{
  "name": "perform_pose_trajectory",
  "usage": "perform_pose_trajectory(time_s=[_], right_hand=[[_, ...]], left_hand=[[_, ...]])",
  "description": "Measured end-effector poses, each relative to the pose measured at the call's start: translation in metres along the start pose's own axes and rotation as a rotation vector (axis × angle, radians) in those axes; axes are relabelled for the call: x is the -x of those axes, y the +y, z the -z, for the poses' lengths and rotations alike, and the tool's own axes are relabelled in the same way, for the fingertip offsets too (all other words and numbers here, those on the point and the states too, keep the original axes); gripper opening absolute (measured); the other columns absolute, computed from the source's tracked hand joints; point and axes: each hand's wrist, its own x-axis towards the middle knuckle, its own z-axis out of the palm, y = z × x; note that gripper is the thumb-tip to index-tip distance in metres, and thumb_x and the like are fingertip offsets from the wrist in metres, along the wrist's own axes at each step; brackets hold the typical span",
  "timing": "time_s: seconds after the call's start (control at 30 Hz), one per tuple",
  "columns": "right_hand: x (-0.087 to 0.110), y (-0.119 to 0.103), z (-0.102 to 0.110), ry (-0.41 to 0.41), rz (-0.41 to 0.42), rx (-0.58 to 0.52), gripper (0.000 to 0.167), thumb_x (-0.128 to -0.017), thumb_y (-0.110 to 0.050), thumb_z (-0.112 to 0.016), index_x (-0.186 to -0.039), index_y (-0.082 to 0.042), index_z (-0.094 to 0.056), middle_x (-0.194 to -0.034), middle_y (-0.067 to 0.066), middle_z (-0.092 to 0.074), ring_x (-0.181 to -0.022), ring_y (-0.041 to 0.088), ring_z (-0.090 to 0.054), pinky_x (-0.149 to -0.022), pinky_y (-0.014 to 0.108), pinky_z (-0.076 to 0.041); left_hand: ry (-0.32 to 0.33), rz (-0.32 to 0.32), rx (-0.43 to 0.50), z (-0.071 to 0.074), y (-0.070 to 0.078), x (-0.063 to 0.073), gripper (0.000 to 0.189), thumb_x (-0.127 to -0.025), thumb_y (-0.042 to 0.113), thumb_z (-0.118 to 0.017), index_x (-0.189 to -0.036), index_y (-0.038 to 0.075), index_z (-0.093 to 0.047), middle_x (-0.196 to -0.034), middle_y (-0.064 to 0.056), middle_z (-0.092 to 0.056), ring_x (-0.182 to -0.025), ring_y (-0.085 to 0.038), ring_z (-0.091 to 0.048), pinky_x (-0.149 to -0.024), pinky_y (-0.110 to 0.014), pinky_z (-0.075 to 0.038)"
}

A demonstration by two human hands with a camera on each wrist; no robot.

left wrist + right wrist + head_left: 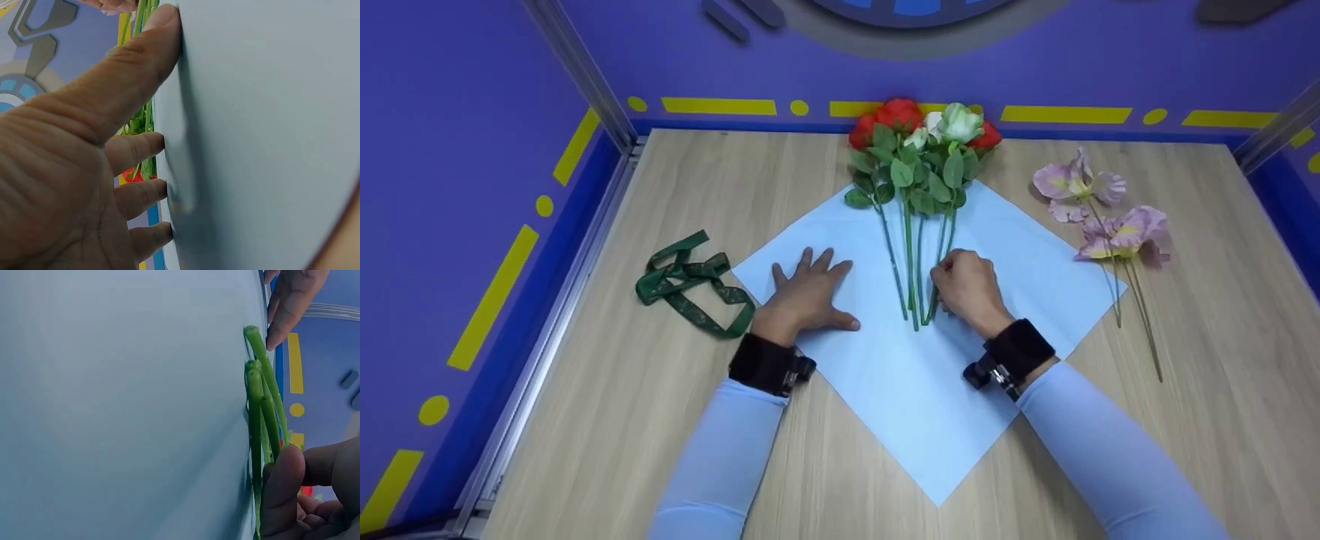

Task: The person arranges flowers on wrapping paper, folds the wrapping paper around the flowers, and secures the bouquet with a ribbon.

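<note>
My left hand [808, 294] rests with spread fingers on a light blue sheet of wrapping paper [915, 405], its fingertips [151, 143] touching the surface. Red roses [900, 114] and white-green roses [961, 122] lie together on the paper's upper part, leaves below the blooms. Their green stems [909, 262] point toward me, slightly fanned. At the rightmost stems my right hand [969, 289] has curled fingers and pinches a rose stem low down. In the right wrist view, the thumb [287, 475] lies against the stems [256, 422], with several cut ends showing past it.
A loosely coiled green ribbon [709, 321] lies left of the paper. Two purple flowers [1132, 232] on thin stems lie at the right, their stems overlapping the paper's right corner. A blue-purple wall [720, 67] borders the wooden table [607, 420] behind the blooms.
</note>
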Motion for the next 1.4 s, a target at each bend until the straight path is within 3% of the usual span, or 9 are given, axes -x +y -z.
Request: perform_pose_trajectory(time_s=[0.2,0.33,0.5,0.63,0.7,0.8,0.93,1.27,1.4], right_hand=[[-0.0045,-0.0057,0.0021,0.002,0.019,0.092,0.024,-0.103,-0.015,-0.059,-0.114,0.005,-0.068,-0.07,0.011,-0.071,-0.049,0.018,-0.064,-0.049,0.033,-0.051],[-0.0075,-0.0093,0.0029,0.05,0.057,0.155,0.03,-0.102,-0.013,-0.061,-0.12,0.009,-0.069,-0.084,0.019,-0.075,-0.061,0.023,-0.067,-0.058,0.036,-0.053],[-0.0093,-0.0091,0.0009,0.053,0.076,0.224,0.022,-0.099,-0.008,-0.06,-0.082,0.0,-0.071,-0.074,0.014,-0.069,-0.066,0.026,-0.061,-0.06,0.036,-0.048],[-0.0085,-0.0069,-0.0007,0.051,0.085,0.25,0.031,-0.098,-0.008,-0.061,-0.067,-0.008,-0.063,-0.066,0.007,-0.063,-0.065,0.026,-0.059,-0.06,0.037,-0.046],[-0.008,-0.0069,-0.0004,0.052,0.081,0.248,0.027,-0.099,-0.009,-0.063,-0.072,-0.005,-0.066,-0.072,0.011,-0.068,-0.067,0.028,-0.063,-0.062,0.039,-0.049],[-0.0073,-0.0071,0.0005,0.056,0.065,0.229,0.017,-0.099,-0.011,-0.065,-0.093,0.004,-0.072,-0.086,0.019,-0.073,-0.078,0.034,-0.07,-0.068,0.043,-0.055],[-0.0062,-0.005,0.0016,0.047,0.066,0.22,0.029,-0.099,-0.011,-0.065,-0.119,0.01,-0.069,-0.107,0.027,-0.075,-0.094,0.041,-0.073,-0.078,0.05,-0.059],[-0.0058,-0.0007,0.0038,0.012,0.093,0.241,0.027,-0.098,-0.011,-0.065,-0.112,0.01,-0.075,-0.112,0.028,-0.075,-0.097,0.041,-0.072,-0.081,0.051,-0.058],[-0.0058,-0.0005,0.0028,0.045,0.091,0.24,0.022,-0.1,-0.013,-0.065,-0.099,0.006,-0.075,-0.097,0.023,-0.075,-0.083,0.035,-0.07,-0.072,0.046,-0.056]], left_hand=[[0.001,0.003,0.0,0.0007,-0.0002,-0.0006,0.106,-0.082,0.057,-0.087,-0.167,0.025,-0.032,-0.178,-0.011,-0.015,-0.164,-0.042,-0.001,-0.118,-0.082,-0.001],[-0.001,0.006,0.003,0.001,0.0,-0.0007,0.106,-0.082,0.057,-0.087,-0.167,0.026,-0.032,-0.178,-0.01,-0.014,-0.164,-0.042,0.0,-0.118,-0.082,0.0],[-0.003,-0.004,0.005,0.0007,0.0006,-0.0003,0.106,-0.082,0.057,-0.087,-0.167,0.025,-0.033,-0.177,-0.011,-0.015,-0.163,-0.043,0.0,-0.118,-0.083,0.0],[-0.006,-0.009,0.006,-0.0004,0.0007,-0.0001,0.106,-0.082,0.057,-0.087,-0.167,0.024,-0.033,-0.177,-0.012,-0.015,-0.163,-0.043,0.0,-0.117,-0.084,0.0],[-0.006,-0.009,0.01,-0.0004,0.001,0.0001,0.106,-0.082,0.057,-0.087,-0.167,0.025,-0.033,-0.177,-0.012,-0.014,-0.164,-0.043,0.0,-0.118,-0.083,0.0],[-0.005,-0.008,0.01,0.0,0.001,0.0002,0.106,-0.082,0.057,-0.087,-0.167,0.024,-0.033,-0.177,-0.012,-0.014,-0.164,-0.043,0.0,-0.118,-0.083,0.001],[-0.006,-0.006,0.009,0.0005,0.0006,0.0004,0.107,-0.082,0.058,-0.087,-0.168,0.025,-0.032,-0.178,-0.011,-0.014,-0.164,-0.043,0.0,-0.118,-0.083,0.0],[0.002,-0.006,0.017,0.0007,0.0009,0.0012,0.106,-0.082,0.056,-0.087,-0.167,0.024,-0.033,-0.177,-0.012,-0.015,-0.164,-0.042,0.0,-0.118,-0.083,0.0],[0.002,-0.008,0.012,0.0007,-0.0001,0.0012,0.106,-0.082,0.056,-0.087,-0.167,0.024,-0.033,-0.177,-0.012,-0.015,-0.163,-0.043,-0.001,-0.118,-0.083,0.0]])
